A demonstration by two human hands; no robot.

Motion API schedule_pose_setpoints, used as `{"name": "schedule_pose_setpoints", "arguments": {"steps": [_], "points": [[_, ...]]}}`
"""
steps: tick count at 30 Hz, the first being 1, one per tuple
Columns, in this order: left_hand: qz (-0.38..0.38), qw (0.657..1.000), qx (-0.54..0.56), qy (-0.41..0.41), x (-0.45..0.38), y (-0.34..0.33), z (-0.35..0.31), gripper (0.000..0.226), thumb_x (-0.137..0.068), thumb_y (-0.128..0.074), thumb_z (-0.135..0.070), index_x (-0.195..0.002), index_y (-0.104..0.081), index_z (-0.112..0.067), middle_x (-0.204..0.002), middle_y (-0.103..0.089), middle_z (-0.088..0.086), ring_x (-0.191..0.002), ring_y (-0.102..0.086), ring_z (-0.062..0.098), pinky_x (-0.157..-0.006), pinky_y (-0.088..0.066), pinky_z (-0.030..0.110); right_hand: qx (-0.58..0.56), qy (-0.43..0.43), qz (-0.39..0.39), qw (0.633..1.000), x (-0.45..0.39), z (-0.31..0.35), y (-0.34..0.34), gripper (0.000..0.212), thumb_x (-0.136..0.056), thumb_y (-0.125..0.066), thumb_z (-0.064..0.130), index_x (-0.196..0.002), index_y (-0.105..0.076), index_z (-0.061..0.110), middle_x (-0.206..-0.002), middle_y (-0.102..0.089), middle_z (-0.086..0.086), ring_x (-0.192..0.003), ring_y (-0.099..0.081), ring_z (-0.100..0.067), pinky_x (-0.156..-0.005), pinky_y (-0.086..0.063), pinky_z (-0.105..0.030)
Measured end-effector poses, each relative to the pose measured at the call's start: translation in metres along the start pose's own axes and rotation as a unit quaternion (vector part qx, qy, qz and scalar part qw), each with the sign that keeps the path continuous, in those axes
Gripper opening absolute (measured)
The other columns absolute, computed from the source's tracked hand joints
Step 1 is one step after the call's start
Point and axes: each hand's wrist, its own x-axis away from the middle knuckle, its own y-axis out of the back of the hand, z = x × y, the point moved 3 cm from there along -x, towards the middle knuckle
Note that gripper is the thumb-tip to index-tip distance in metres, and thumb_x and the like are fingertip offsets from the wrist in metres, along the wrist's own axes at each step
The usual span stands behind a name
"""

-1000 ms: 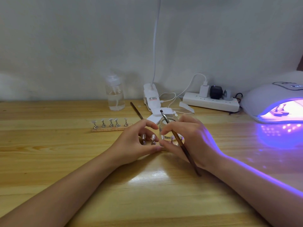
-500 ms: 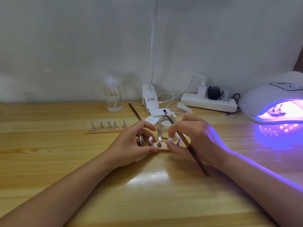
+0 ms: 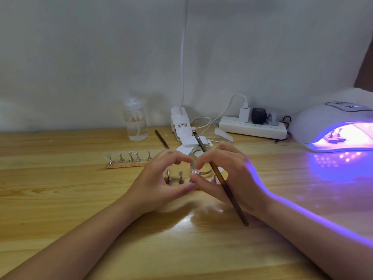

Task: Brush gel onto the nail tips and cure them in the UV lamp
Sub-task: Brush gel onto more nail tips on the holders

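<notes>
My left hand (image 3: 159, 184) and my right hand (image 3: 232, 174) meet at a small wooden strip of metal nail-tip stands (image 3: 180, 178) in the middle of the table. Both hands' thumbs and forefingers pinch around one stand with a clear tip (image 3: 194, 171). A long brown brush (image 3: 220, 178) lies slanted across my right hand, held between its fingers, bristle end pointing away. A glass gel jar (image 3: 196, 153) stands just behind the fingers. The white UV lamp (image 3: 323, 122) glows purple at the right with stands inside.
A second strip of tipped stands (image 3: 129, 159) lies to the left. Behind it are a clear pump bottle (image 3: 135, 122), another brush (image 3: 161, 139), a white clip lamp base (image 3: 180, 124) and a power strip (image 3: 252, 128) with cables by the wall.
My hands have drawn closer together over the strip, and the fingertips of both now pinch one stand near its middle. The brush stays in my right hand.
</notes>
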Motion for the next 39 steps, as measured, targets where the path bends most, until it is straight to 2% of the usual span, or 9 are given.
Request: {"name": "schedule_pose_setpoints", "arguments": {"steps": [3,6,14,18,22,24,30,35,39], "points": [[-0.007,0.999,0.003,-0.033,0.002,0.0,-0.008,0.035,-0.066,-0.067,-0.043,-0.094,-0.069,-0.023,-0.099,-0.062,-0.008,-0.098,-0.055,0.008,-0.086,-0.04,0.025,-0.018,-0.034,-0.025,0.999,0.001,0.0,-0.003,0.013,-0.074,-0.07,0.026,-0.08,-0.066,0.015,-0.076,-0.05,0.025,-0.072,-0.052,-0.003,-0.06,-0.045,-0.023],[-0.025,0.998,-0.008,-0.052,0.002,0.0,-0.011,0.031,-0.069,-0.071,-0.037,-0.092,-0.072,-0.017,-0.094,-0.064,-0.006,-0.092,-0.058,0.014,-0.081,-0.042,0.038,-0.023,-0.053,-0.032,0.998,0.003,-0.002,-0.005,0.013,-0.074,-0.07,0.026,-0.081,-0.066,0.015,-0.078,-0.059,0.018,-0.074,-0.055,-0.008,-0.061,-0.046,-0.025],[-0.084,0.995,0.007,-0.059,0.001,0.002,-0.009,0.014,-0.076,-0.068,-0.024,-0.088,-0.073,-0.019,-0.086,-0.067,-0.007,-0.082,-0.06,0.013,-0.075,-0.046,0.044,-0.021,-0.079,-0.025,0.996,0.003,-0.004,-0.005,0.013,-0.079,-0.068,0.026,-0.089,-0.067,0.016,-0.083,-0.066,0.01,-0.077,-0.056,-0.004,-0.068,-0.039,-0.009],[-0.111,0.993,0.033,-0.038,0.0,0.004,-0.005,0.017,-0.075,-0.065,-0.024,-0.09,-0.07,-0.02,-0.084,-0.069,-0.007,-0.083,-0.062,0.006,-0.076,-0.049,0.038,-0.152,-0.193,-0.068,0.967,-0.004,-0.014,0.004,0.02,-0.092,-0.05,0.032,-0.098,-0.067,0.023,-0.069,-0.064,0.008,-0.063,-0.057,0.002,-0.068,-0.041,-0.005],[-0.122,0.991,0.046,-0.017,-0.001,0.006,-0.001,0.013,-0.073,-0.065,-0.024,-0.085,-0.071,-0.021,-0.079,-0.07,-0.007,-0.08,-0.062,0.002,-0.076,-0.044,0.015,-0.227,-0.298,-0.1,0.922,-0.017,-0.03,0.012,0.046,-0.083,-0.041,0.049,-0.082,-0.072,0.015,-0.041,-0.047,0.006,-0.044,-0.045,-0.002,-0.054,-0.038,-0.008],[-0.132,0.99,0.051,0.0,-0.001,0.006,0.001,0.013,-0.072,-0.066,-0.024,-0.084,-0.071,-0.022,-0.082,-0.071,-0.008,-0.083,-0.063,0.002,-0.076,-0.042,0.009,-0.184,-0.336,-0.063,0.921,-0.024,-0.039,0.014,0.044,-0.086,-0.044,0.05,-0.074,-0.073,0.019,-0.043,-0.048,-0.001,-0.049,-0.045,-0.006,-0.055,-0.038,-0.014],[-0.138,0.988,0.059,0.025,-0.001,0.007,0.004,0.011,-0.072,-0.069,-0.018,-0.083,-0.07,-0.021,-0.082,-0.07,-0.005,-0.082,-0.062,0.001,-0.075,-0.04,0.006,-0.058,-0.347,0.051,0.935,-0.039,-0.057,0.008,0.037,-0.086,-0.06,0.04,-0.057,-0.051,0.019,-0.039,-0.053,0.009,-0.041,-0.048,0.002,-0.054,-0.036,-0.016],[-0.134,0.989,0.053,0.034,-0.001,0.008,0.005,0.01,-0.074,-0.071,-0.01,-0.081,-0.071,-0.018,-0.081,-0.07,-0.005,-0.082,-0.062,0.003,-0.074,-0.039,0.006,0.048,-0.33,0.118,0.935,-0.046,-0.057,-0.005,0.043,-0.08,-0.065,0.047,-0.065,-0.06,0.006,-0.056,-0.061,-0.002,-0.059,-0.059,-0.017,-0.064,-0.049,-0.037],[-0.132,0.989,0.052,0.032,0.0,0.008,0.003,0.013,-0.074,-0.071,-0.01,-0.079,-0.07,-0.022,-0.079,-0.069,-0.009,-0.081,-0.061,0.001,-0.073,-0.037,0.004,0.082,-0.315,0.12,0.938,-0.047,-0.055,-0.008,0.046,-0.078,-0.067,0.047,-0.066,-0.061,0.002,-0.062,-0.064,-0.008,-0.064,-0.061,-0.022,-0.065,-0.05,-0.04]]}}
